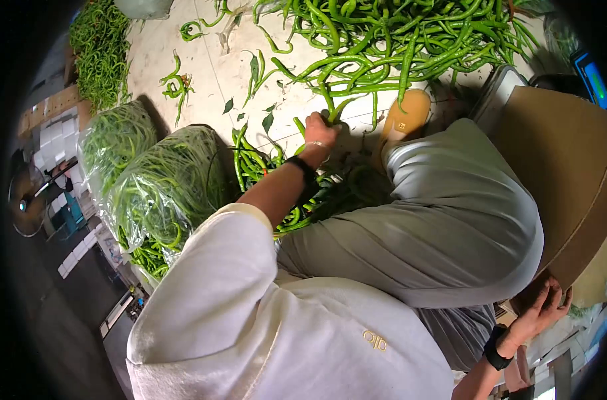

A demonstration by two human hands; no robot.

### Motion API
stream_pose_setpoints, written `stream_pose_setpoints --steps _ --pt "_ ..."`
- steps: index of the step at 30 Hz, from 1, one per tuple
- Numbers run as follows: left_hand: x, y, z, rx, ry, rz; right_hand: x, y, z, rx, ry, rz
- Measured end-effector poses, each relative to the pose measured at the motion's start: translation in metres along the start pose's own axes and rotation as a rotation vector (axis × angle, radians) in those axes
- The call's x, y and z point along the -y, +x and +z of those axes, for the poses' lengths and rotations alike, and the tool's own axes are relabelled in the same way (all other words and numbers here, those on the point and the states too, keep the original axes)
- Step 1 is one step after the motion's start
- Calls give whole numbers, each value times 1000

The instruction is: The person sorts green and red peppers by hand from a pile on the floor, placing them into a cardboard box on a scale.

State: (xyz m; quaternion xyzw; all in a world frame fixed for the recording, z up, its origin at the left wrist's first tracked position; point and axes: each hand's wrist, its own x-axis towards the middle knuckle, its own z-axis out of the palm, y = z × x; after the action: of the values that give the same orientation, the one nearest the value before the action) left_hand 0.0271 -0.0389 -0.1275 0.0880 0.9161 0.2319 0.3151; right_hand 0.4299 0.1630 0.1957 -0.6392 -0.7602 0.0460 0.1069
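Observation:
My left hand (322,131), with a black wristband, is closed around a few long green chili peppers (340,109) that stick out past the fingers. It hangs between the big pepper pile (397,40) and a smaller heap of peppers (250,160) close to my leg. My right hand (542,312), also banded in black, touches the lower edge of a brown cardboard box (557,160). Its fingers are bent and apart, and I see nothing held in them.
Two clear plastic bags of peppers (163,180) stand at the left, with another pepper heap (100,53) behind. Loose peppers and leaves (267,122) lie on the pale floor. My sandaled foot (408,113) is beside the pile. A lit blue display (593,80) is far right; a fan (25,200) is far left.

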Motion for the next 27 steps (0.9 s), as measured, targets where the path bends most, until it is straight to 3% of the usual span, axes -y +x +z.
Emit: stream_pose_setpoints --steps 2,4,8,10,12,14,16,17,18,19,20,21,24,25,27 --pt "-21 8 22 -143 196 -109 -3 -1 0 -17 -13 6" --pt "-28 31 25 8 221 -249 -4 0 -1 -15 -40 -66" --pt "-40 27 0 69 164 -56 2 -1 -4 -40 -28 -59" --pt "-47 20 -33 140 35 -76 4 1 -4 -64 -30 -65" --pt "-41 8 -68 646 -595 -110 9 0 -9 -4 -71 -43" --pt "-36 -6 -104 681 -617 39 4 -3 -8 -15 -26 -58" --pt "-8 -15 -126 611 -316 256 2 -1 -8 -41 16 -76" --pt "10 -26 -139 611 83 245 3 -1 -10 -39 -54 -92" --pt "-18 -62 -167 733 353 188 5 -2 -11 -35 -121 -106" --pt "31 -58 -159 901 861 360 14 -3 -14 -52 -211 -125" --pt "84 -47 -141 1074 999 601 12 -3 -12 -53 -205 -131" --pt "88 -57 -139 1214 1084 876 9 -3 -9 -61 -108 -112" --pt "64 -58 -131 1811 1239 18 2 -3 -8 -67 -46 -113" --pt "41 -41 -119 1614 1125 653 3 -2 -7 -71 -73 -127" --pt "2 -5 -84 978 896 680 5 0 -6 -65 -61 -146"
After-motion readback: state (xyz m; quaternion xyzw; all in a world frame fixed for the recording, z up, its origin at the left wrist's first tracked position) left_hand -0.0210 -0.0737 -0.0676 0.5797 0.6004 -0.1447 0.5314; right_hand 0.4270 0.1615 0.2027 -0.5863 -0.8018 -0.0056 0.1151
